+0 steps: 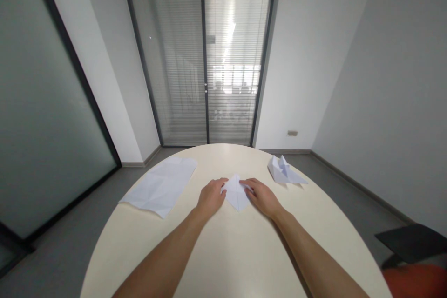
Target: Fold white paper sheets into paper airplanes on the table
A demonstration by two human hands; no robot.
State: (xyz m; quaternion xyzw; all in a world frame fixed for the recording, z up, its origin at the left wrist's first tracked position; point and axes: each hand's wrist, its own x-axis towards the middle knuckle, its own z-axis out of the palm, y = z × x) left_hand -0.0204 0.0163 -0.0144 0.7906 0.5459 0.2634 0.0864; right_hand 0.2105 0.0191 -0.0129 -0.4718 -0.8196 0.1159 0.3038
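A: Here we go, nearest first: two bare forearms reach in over the pale round table, angled towards each other.

B: And they end at the folded paper, lying on the tabletop right between the hands!

A: Left hand on its left edge, right hand on its right. So which is nearer?

B: Neither, they're level, both touching. The crease is the line to watch: it runs straight away from the body, one point towards the person, the other facing the door.

A: And the long axis?

B: Seems to follow that crease, I'd judge, though fingers cover the side corners.

A: Grip?

B: Loosely curled, both of them, fingertips at the edges. Whether either thumb really pinches the paper, I can't tell.

A: Out to the left, the big creased sheet, spread out, well apart from the left hand.

B: Over on the right, beyond the right hand, a folded paper shape with peaks standing up, near the table's rim.

A: And farthest off, the glass door with its blinds, straight ahead.
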